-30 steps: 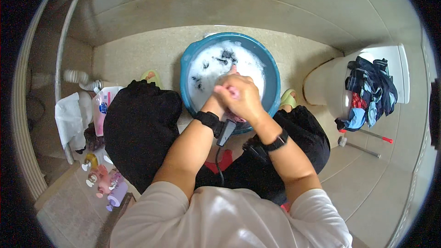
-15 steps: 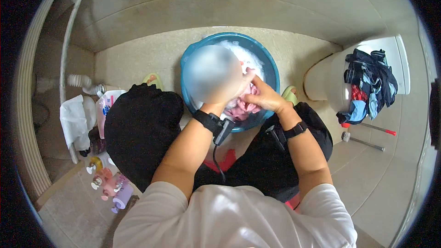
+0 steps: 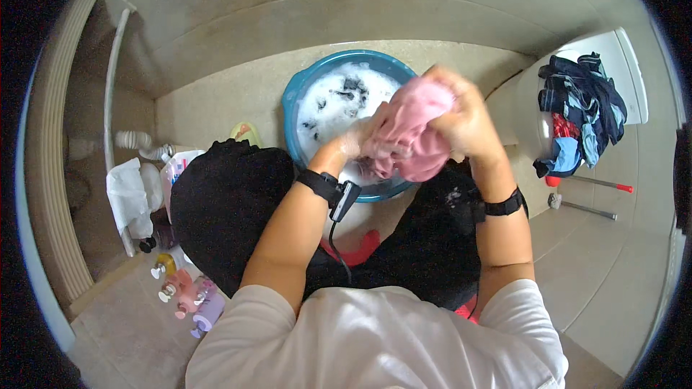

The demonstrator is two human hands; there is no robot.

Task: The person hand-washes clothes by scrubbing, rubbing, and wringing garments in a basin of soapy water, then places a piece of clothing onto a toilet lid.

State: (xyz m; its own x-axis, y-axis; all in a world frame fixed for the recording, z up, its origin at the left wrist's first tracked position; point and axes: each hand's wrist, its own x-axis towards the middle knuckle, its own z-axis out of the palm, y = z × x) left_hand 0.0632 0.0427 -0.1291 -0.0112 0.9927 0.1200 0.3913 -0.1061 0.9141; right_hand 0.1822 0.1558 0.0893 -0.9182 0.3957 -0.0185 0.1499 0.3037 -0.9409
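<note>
A wet, bunched pink cloth (image 3: 412, 133) is raised over the right side of a round blue basin (image 3: 292, 119). My right hand (image 3: 465, 117) grips the cloth's upper right part, its fingers curled round the edge and slightly blurred. Against the cloth's lower left side, my left hand (image 3: 353, 142) is closed on the fabric, with most of its fingers hidden in the folds. White suds (image 3: 328, 119) cover the water in the basin, and dark fabric (image 3: 353, 90) pokes up through the foam.
My knees flank the basin. On the right, dark and light-blue clothes (image 3: 587, 112) are heaped on a white toilet (image 3: 628, 72); a red-tipped rod (image 3: 602, 184) lies below. At left stand several pump bottles (image 3: 182, 289), near a white pipe (image 3: 115, 94).
Both hands have come up from the suds with the pink cloth. My right hand has moved up and to the right, lifting the cloth above the basin.
</note>
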